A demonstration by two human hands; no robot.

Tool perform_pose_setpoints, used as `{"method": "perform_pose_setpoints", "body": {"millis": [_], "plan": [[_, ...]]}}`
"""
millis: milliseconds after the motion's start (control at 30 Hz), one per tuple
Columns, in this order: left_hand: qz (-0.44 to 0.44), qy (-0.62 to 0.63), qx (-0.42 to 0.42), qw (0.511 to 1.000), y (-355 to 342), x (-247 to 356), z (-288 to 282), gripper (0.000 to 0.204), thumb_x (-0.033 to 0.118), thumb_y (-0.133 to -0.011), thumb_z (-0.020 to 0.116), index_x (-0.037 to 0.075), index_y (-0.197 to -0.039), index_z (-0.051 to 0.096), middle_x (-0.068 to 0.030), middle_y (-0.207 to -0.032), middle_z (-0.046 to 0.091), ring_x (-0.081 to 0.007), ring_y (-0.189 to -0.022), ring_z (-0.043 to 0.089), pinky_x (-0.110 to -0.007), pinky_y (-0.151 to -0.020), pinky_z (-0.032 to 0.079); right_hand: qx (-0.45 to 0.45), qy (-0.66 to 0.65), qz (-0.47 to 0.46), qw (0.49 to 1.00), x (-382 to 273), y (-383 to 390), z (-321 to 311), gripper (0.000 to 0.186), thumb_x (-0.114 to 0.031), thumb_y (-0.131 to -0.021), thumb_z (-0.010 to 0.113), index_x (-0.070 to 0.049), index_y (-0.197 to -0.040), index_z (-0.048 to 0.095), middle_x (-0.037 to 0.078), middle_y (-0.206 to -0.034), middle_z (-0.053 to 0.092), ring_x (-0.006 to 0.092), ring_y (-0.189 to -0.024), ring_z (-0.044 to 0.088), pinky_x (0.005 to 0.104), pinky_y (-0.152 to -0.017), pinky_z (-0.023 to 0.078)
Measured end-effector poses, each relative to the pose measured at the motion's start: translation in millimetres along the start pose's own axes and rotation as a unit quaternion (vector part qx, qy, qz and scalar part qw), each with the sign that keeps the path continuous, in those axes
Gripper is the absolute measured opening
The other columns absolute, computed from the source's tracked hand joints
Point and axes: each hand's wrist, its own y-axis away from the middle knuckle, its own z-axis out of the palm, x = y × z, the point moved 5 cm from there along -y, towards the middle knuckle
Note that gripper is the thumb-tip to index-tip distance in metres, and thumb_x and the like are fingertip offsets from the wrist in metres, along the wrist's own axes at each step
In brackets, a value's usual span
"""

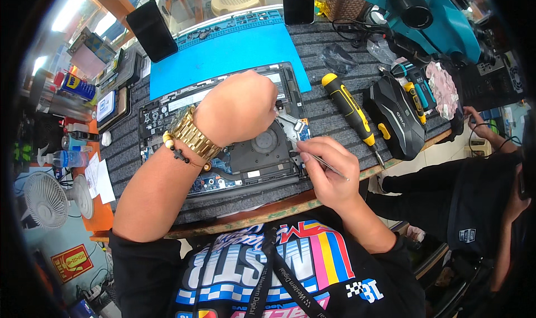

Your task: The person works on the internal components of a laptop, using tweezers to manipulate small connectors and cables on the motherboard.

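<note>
An opened laptop lies before me with its inner parts bare, among them a round black fan and blue circuit board. My left hand is closed above its middle, fingers curled down near a silvery bracket; what they grip is hidden. At the laptop's right edge, my right hand pinches a slim metal tool between thumb and fingers. Its rear end sticks out past the fingers, and its front end points toward the laptop's right side. I cannot make out whether it touches.
A blue mat lies behind the laptop. To the right are a yellow-black screwdriver, a black tool case and a teal microscope. A phone stands at back left. Another person sits at right.
</note>
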Motion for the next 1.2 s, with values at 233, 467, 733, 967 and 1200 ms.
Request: {"method": "perform_pose_setpoints", "body": {"millis": [233,467,733,967,1200], "plan": [[-0.04,0.015,-0.012,0.999,-5.0,-11.8,1.2,0.012,0.012,-0.093,0.083,0.0,-0.091,0.085,-0.0235,-0.091,0.083,-0.0433,-0.09,0.082,-0.05,-0.086,0.066,0.008,-0.003,0.009,1.0,-0.9,-0.5,0.6,0.025,0.01,-0.098,0.08,0.004,-0.122,0.085,0.02,-0.111,0.084,0.0332,-0.096,0.082,0.0394,-0.086,0.064],[-0.046,0.044,-0.023,0.998,-10.3,-15.1,2.2,0.01,0.01,-0.089,0.083,0.001,-0.09,0.087,-0.0232,-0.09,0.083,-0.0415,-0.087,0.083,-0.048,-0.085,0.067,0.049,-0.019,0.007,0.999,-10.2,-5.5,1.0,0.024,0.008,-0.098,0.081,0.003,-0.121,0.085,0.019,-0.108,0.083,0.0325,-0.095,0.08,0.0399,-0.085,0.063],[-0.072,0.096,-0.052,0.991,-11.8,-18.2,-4.1,0.013,0.007,-0.08,0.083,-0.001,-0.09,0.088,-0.0275,-0.089,0.082,-0.045,-0.087,0.083,-0.049,-0.084,0.068,0.036,0.05,-0.034,0.998,-6.8,-28.5,19.7,0.02,0.005,-0.099,0.083,0.003,-0.118,0.084,0.019,-0.108,0.083,0.0385,-0.099,0.076,0.0433,-0.089,0.06],[-0.056,0.099,-0.057,0.992,-5.9,-18.6,-7.5,0.013,0.01,-0.083,0.082,0.0,-0.089,0.088,-0.0271,-0.088,0.082,-0.0444,-0.084,0.082,-0.048,-0.083,0.068,0.025,0.048,-0.014,0.998,-1.7,-29.6,17.9,0.019,0.004,-0.103,0.079,0.004,-0.12,0.086,0.019,-0.111,0.085,0.0312,-0.105,0.08,0.039,-0.095,0.062],[-0.029,0.074,-0.007,0.997,15.7,-17.4,-7.3,0.013,0.011,-0.092,0.079,-0.002,-0.093,0.084,-0.023,-0.089,0.082,-0.0415,-0.085,0.081,-0.048,-0.082,0.065,0.062,-0.052,0.044,0.996,6.5,-24.4,16.4,0.017,0.003,-0.104,0.08,0.002,-0.121,0.085,0.015,-0.111,0.083,0.0252,-0.095,0.077,0.0363,-0.08,0.06]]}}
